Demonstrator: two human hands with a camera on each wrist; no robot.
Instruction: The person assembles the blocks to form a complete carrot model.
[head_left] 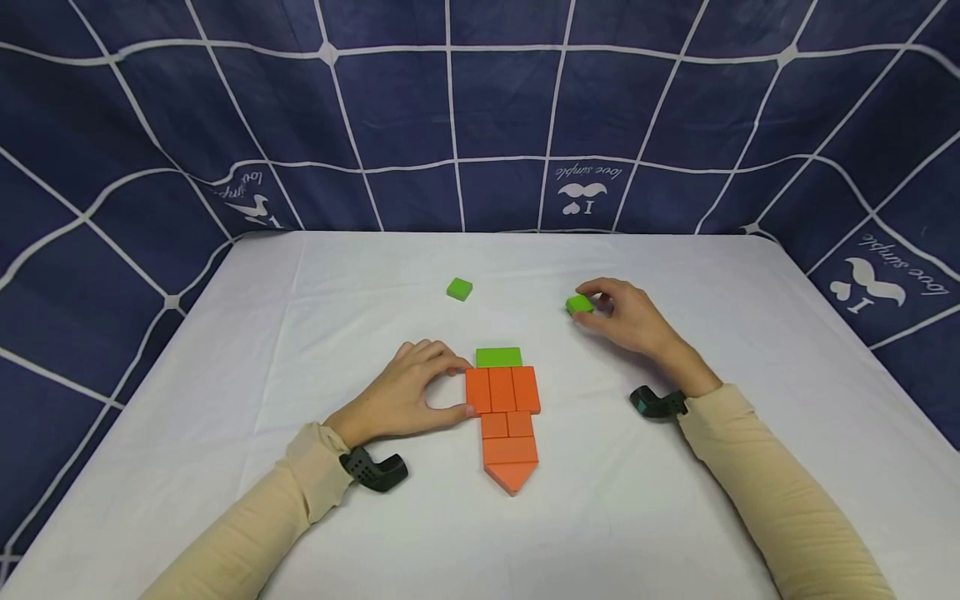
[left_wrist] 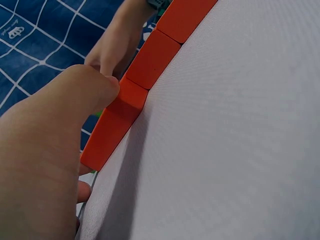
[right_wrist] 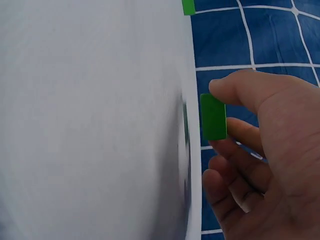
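My left hand (head_left: 408,392) holds the leftmost upright orange block (head_left: 477,390) by its ends, thumb at the near corner and index finger at the far one. That block stands in a row of three orange blocks, topped by a flat green block (head_left: 498,357). Below the row come two small orange blocks (head_left: 495,425), a wide orange block (head_left: 511,451) and an orange triangular block (head_left: 512,477) pointing toward me. To the right, my right hand (head_left: 626,317) pinches a small green block (right_wrist: 214,117) between thumb and fingers, close over the table.
Farther back on the white-covered table (head_left: 360,283) lies another small green block (head_left: 460,289). A dark blue checked cloth (head_left: 495,100) hangs behind the table and along both sides. Each wrist wears a black camera (head_left: 375,471).
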